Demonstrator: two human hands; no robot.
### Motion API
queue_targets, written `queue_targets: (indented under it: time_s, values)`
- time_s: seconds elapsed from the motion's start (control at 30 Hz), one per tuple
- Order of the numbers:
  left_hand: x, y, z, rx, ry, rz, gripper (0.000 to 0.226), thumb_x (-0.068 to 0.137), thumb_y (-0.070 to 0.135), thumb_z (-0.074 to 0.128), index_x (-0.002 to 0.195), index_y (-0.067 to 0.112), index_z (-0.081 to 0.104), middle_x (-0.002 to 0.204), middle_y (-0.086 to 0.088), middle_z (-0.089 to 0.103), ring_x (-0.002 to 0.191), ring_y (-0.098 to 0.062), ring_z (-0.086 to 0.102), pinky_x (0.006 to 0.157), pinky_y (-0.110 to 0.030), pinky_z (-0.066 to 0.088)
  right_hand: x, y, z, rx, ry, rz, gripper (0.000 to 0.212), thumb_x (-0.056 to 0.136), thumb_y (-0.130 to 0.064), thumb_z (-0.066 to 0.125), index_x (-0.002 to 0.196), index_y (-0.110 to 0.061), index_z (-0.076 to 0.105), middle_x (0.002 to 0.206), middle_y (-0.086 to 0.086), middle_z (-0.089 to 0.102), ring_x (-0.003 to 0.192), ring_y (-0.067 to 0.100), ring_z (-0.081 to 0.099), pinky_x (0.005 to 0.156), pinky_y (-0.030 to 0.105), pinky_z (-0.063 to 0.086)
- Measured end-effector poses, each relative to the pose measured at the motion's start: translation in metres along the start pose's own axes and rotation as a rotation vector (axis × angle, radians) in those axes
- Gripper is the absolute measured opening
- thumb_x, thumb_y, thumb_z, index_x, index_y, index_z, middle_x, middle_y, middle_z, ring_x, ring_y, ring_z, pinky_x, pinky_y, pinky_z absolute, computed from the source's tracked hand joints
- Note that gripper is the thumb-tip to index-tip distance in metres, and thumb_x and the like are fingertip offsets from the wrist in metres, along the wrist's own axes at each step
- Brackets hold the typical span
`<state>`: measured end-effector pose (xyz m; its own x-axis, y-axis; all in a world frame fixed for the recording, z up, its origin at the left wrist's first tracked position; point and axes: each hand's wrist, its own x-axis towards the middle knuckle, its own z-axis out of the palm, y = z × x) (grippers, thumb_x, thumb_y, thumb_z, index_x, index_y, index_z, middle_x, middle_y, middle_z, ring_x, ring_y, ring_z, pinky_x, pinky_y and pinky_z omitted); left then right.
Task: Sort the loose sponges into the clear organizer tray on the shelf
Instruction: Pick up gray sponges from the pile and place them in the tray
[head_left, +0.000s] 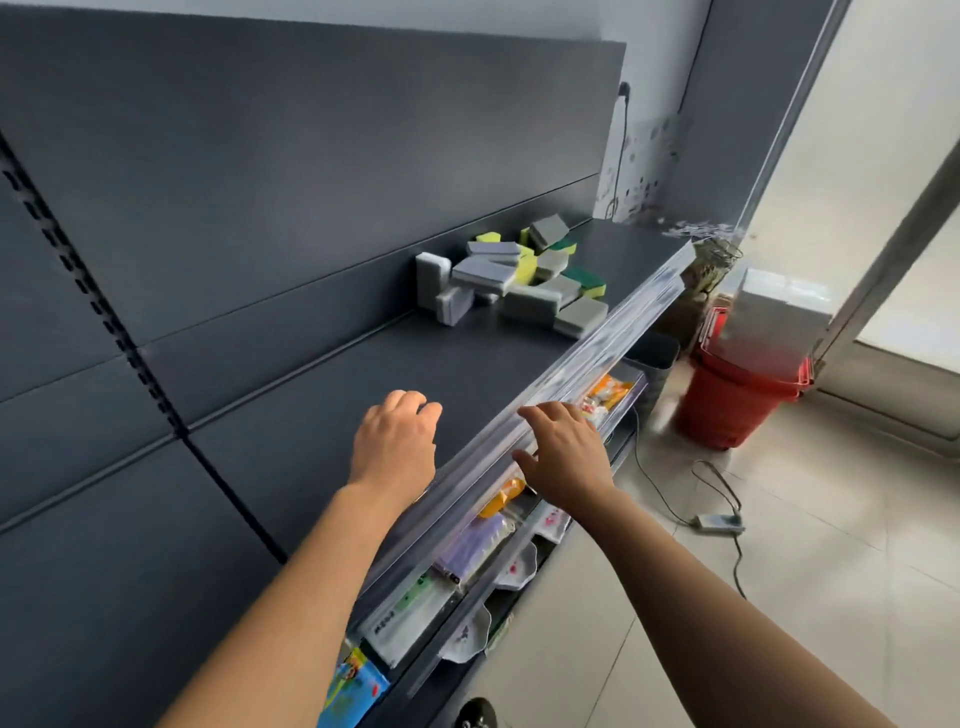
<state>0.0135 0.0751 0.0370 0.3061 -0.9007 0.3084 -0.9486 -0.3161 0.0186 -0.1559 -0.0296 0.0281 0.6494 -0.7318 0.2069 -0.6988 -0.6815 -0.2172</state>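
Both our bare forearms reach forward. Our left hand (397, 441) is over the shelf (322, 410), just inside its front edge, fingers loosely curled, holding nothing. Our right hand (563, 452) is spread on that front edge, fingers fairly straight.

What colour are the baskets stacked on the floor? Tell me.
Red; the baskets show best in the head view.

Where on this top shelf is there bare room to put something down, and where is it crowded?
Widest free patch: the dark shelf between the left hand and the sponge pile, bordered by the back panel and the clear front rail. A smaller bare strip lies beyond the pile, toward the wall. Crowded: the pile itself, and the packets on the shelf below.
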Motion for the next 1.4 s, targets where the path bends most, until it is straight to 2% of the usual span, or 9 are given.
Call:
queue_targets:
  time_s: [0.27, 0.7, 0.8, 0.93, 1.07, 1.13, 1.23, 1.3, 1.4]
  values:
    - [0.114, 0.024, 0.038, -0.041, -0.006, 0.059, 0.036, 0.085, 0.022, 0.061, 0.119, 0.018, 0.054, 0.122, 0.001, 0.053, 0.117, -0.019, 0.044, 0.090, -0.032, 0.040, 0.084, 0.068, 0.006, -0.028, -0.002, 0.078, 0.056, 0.089, -0.040, 0.057, 0.138, -0.021, 0.039, 0.138, 0.002, 0.045, 0.130, 0.024, 0.034, 0.107, 0.038, 0.031]
    - [0.274, 0.062, 0.091, -0.095, -0.014, 0.193, 0.035, 0.089, 0.017, 0.057, 0.123, 0.013, 0.052, 0.131, -0.005, 0.048, 0.124, -0.021, 0.041, 0.098, -0.033, 0.037, 0.215, 0.155, 0.026, -0.010, -0.034, 0.221, 0.052, 0.086, -0.045, 0.058, 0.130, -0.019, 0.047, 0.128, 0.005, 0.051, 0.123, 0.028, 0.040, 0.099, 0.039, 0.036]
    - [0.302, 0.077, 0.104, -0.092, -0.023, 0.219, 0.041, 0.088, 0.010, 0.056, 0.128, 0.013, 0.047, 0.133, -0.006, 0.047, 0.125, -0.021, 0.040, 0.101, -0.032, 0.035, 0.238, 0.174, 0.030, 0.010, -0.028, 0.256, 0.056, 0.086, -0.047, 0.056, 0.131, -0.016, 0.043, 0.130, 0.008, 0.048, 0.122, 0.029, 0.040, 0.099, 0.040, 0.035]
    - [0.332, 0.095, 0.120, -0.092, -0.092, 0.208, 0.057, 0.090, 0.002, 0.049, 0.142, 0.014, 0.030, 0.147, -0.008, 0.034, 0.136, -0.022, 0.028, 0.108, -0.034, 0.028, 0.266, 0.197, 0.032, 0.023, -0.063, 0.285, 0.063, 0.086, -0.052, 0.054, 0.134, -0.015, 0.038, 0.135, 0.010, 0.044, 0.124, 0.030, 0.038, 0.099, 0.040, 0.035]
    - [0.351, 0.106, 0.131, -0.029, -0.120, 0.185, 0.062, 0.089, -0.002, 0.040, 0.145, 0.017, 0.024, 0.144, -0.009, 0.034, 0.134, -0.024, 0.029, 0.106, -0.036, 0.029, 0.293, 0.218, 0.030, 0.060, -0.113, 0.279, 0.067, 0.086, -0.056, 0.051, 0.136, -0.014, 0.036, 0.139, 0.010, 0.041, 0.126, 0.030, 0.037, 0.100, 0.041, 0.034]
    - [0.358, 0.109, 0.133, 0.023, -0.093, 0.164, 0.061, 0.088, -0.001, 0.038, 0.144, 0.019, 0.026, 0.134, -0.008, 0.040, 0.123, -0.025, 0.036, 0.097, -0.036, 0.034, 0.303, 0.227, 0.030, 0.076, -0.128, 0.257, 0.067, 0.085, -0.056, 0.053, 0.134, -0.014, 0.038, 0.138, 0.010, 0.041, 0.124, 0.029, 0.037, 0.101, 0.039, 0.033]
    - [0.364, 0.112, 0.133, 0.051, -0.069, 0.115, 0.046, 0.088, 0.002, 0.038, 0.130, 0.019, 0.044, 0.118, -0.006, 0.044, 0.110, -0.025, 0.041, 0.087, -0.033, 0.036, 0.317, 0.236, 0.027, 0.063, -0.151, 0.252, 0.078, 0.074, -0.064, 0.060, 0.131, -0.015, 0.040, 0.128, 0.009, 0.041, 0.118, 0.028, 0.037, 0.097, 0.037, 0.035]
    - [0.366, 0.112, 0.132, 0.038, -0.066, 0.082, 0.037, 0.086, 0.003, 0.043, 0.119, 0.018, 0.051, 0.115, -0.005, 0.045, 0.108, -0.024, 0.041, 0.087, -0.032, 0.038, 0.326, 0.239, 0.024, 0.034, -0.209, 0.262, 0.087, 0.065, -0.067, 0.065, 0.129, -0.014, 0.041, 0.125, 0.008, 0.038, 0.116, 0.027, 0.035, 0.095, 0.037, 0.034]
    - [0.366, 0.113, 0.132, -0.004, -0.064, 0.031, 0.037, 0.081, 0.004, 0.052, 0.114, 0.021, 0.051, 0.116, -0.002, 0.048, 0.109, -0.021, 0.042, 0.089, -0.032, 0.038, 0.336, 0.246, 0.026, 0.060, -0.344, 0.242, 0.099, 0.058, -0.065, 0.072, 0.135, -0.016, 0.035, 0.134, 0.009, 0.034, 0.122, 0.029, 0.031, 0.099, 0.039, 0.032]
